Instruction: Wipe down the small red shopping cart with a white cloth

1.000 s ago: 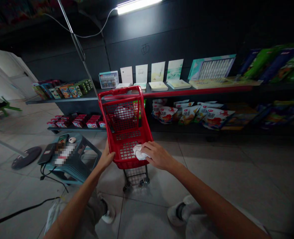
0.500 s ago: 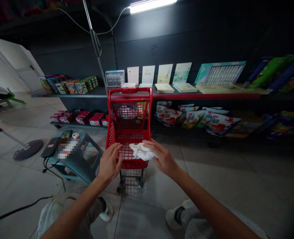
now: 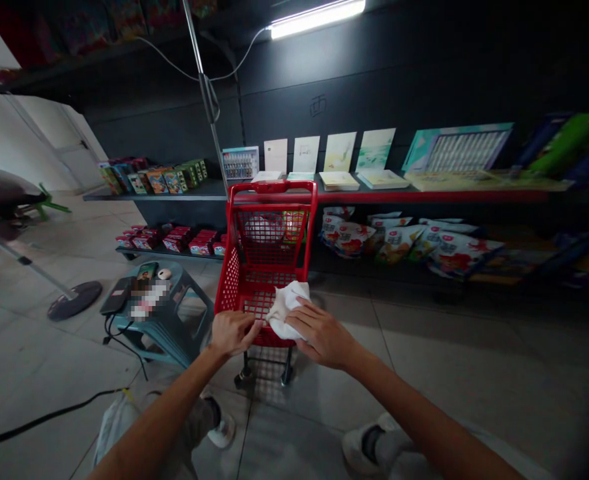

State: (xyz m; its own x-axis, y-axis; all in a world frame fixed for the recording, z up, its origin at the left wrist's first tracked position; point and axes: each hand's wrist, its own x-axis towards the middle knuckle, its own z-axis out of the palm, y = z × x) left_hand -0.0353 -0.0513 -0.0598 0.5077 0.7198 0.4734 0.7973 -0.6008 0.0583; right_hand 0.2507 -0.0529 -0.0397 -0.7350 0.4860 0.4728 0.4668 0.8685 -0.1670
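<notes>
A small red shopping cart (image 3: 233, 280) with a plastic mesh basket stands in front of me, its handle at the far side. My left hand (image 3: 233, 332) is closed over the left corner of the basket's near rim, with the thumb pointing right along it. A crumpled white cloth (image 3: 285, 308) is bunched in my right hand (image 3: 324, 335), which holds it against the near right part of the rim. The cloth hides that piece of the rim, and part of it hangs over the basket's inside.
Behind the cart runs a dark shelf (image 3: 424, 197) with books and boxes, and bagged snacks (image 3: 399, 241) below. To the left stands a blue-grey stool (image 3: 174, 333) bearing a phone (image 3: 145, 275) and cables. A pole stand's round base (image 3: 74, 301) rests on the floor.
My left hand has come down from above the basket and closed on the near rim. My right hand has brought the cloth to the rim's right side. The view has shifted slightly.
</notes>
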